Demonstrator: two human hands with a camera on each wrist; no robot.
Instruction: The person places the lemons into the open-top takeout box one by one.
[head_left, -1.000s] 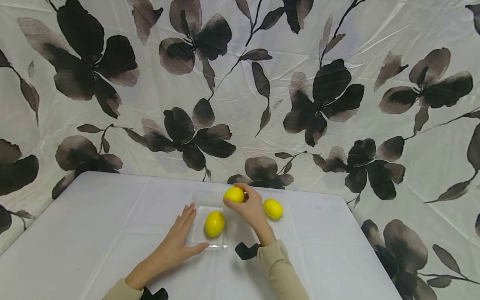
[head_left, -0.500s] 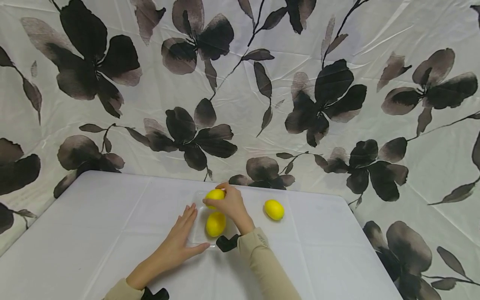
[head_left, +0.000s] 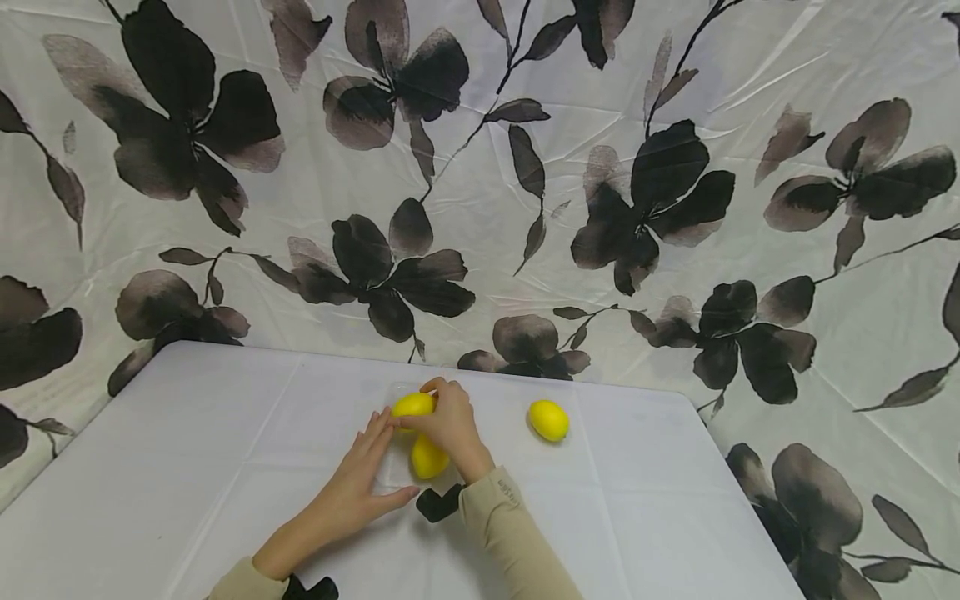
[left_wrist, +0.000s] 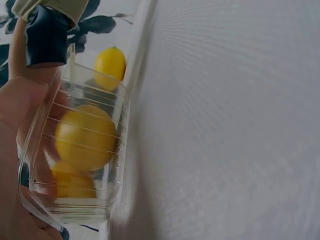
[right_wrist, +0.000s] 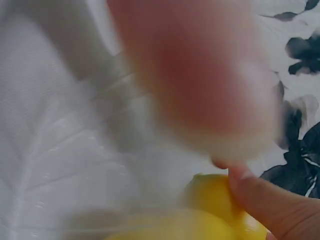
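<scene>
A clear plastic container [head_left: 392, 473] with ribbed walls [left_wrist: 115, 175] stands on the white-covered table. My left hand [head_left: 352, 483] lies along its left side, fingers straight and thumb stretched along the near edge. In its far part, my right hand [head_left: 453, 423] holds a lemon [head_left: 412, 405] between thumb and fingers. A second lemon [head_left: 429, 458] lies in the near part, partly covered by the right hand. Both show through the wall in the left wrist view. In the right wrist view a blurred finger [right_wrist: 200, 80] hides much of the scene; the gripped lemon [right_wrist: 210, 192] shows below it.
A third lemon [head_left: 549, 420] lies on the table to the right of the container. The white tablecloth [head_left: 637, 500] reaches a far edge just behind the container, with a flower-patterned cloth [head_left: 510, 208] hanging beyond. Black straps with mounts [head_left: 441, 503] sit at both wrists.
My right hand has carried its lemon leftward from beside the container's far right corner, then lower into its far part. The left hand has stayed in place.
</scene>
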